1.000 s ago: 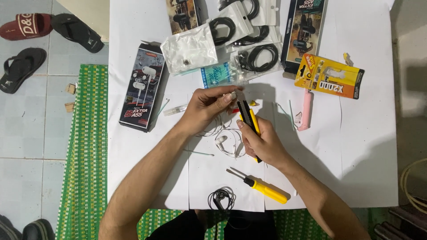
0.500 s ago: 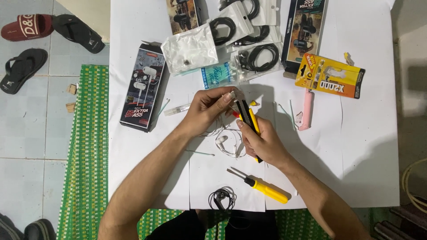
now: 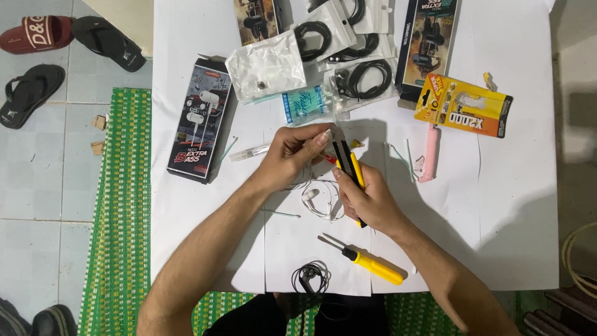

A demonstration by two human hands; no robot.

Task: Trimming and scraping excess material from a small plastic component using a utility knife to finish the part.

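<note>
At the centre of the frame the person's right hand is closed around a yellow-and-black utility knife, fingers wrapped on the handle and the blade end pointing up toward the left hand. The left hand's fingertips are pinched together on something small at the knife's tip; a flash of red shows there, but what it is cannot be told. Just below the two hands a white earphone lies on the white sheet with its thin cable looped around it.

The step in hand looks like fine trimming or scraping of the pinched piece with the blade. That kind of cut seems to call for a short, controlled stroke and a firm pinch, with the blade kept off the left fingertips that sit so close to it.

Lower centre, a yellow-handled screwdriver lies apart from the hands, with a coil of black earphones near the bottom edge. A pink tool rests to the right, and a yellow glue package at upper right.
</note>
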